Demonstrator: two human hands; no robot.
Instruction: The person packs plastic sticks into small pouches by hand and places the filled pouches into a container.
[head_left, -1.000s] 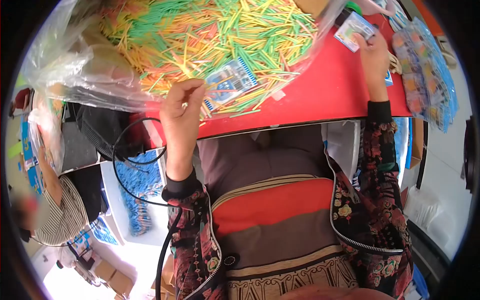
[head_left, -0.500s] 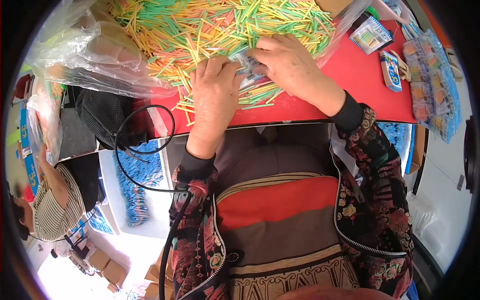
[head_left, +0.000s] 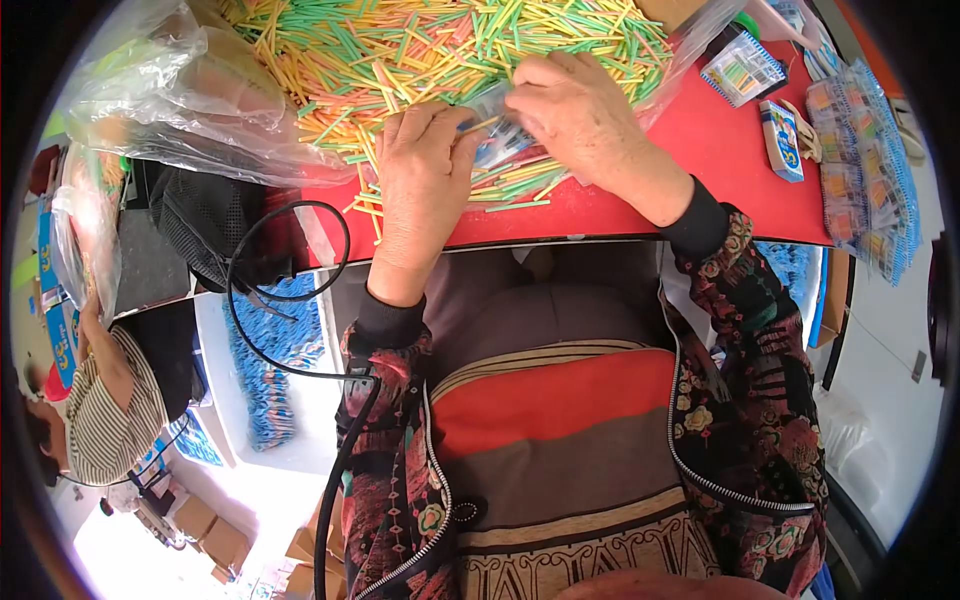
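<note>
My left hand is closed, with thumb and fingertips around a thin yellowish stick that points toward my right hand. My right hand pinches the edge of a small clear plastic bag, its fingers curled over it. Between the hands, a blue-and-clear printed packet lies partly hidden by my fingers. Just below it rests a small bunch of green and yellow sticks. A big heap of thin yellow, green and orange sticks spreads beyond both hands.
Clear plastic sheeting borders the heap on the red table. To the right are a spiral-edged pack, a small blue-white box and strips of filled packets. A black cable loops at left. Another person works at far left.
My hands have drawn slightly apart, the right one shifting up. A yellowish stick and more of the clear bag now show between them.
</note>
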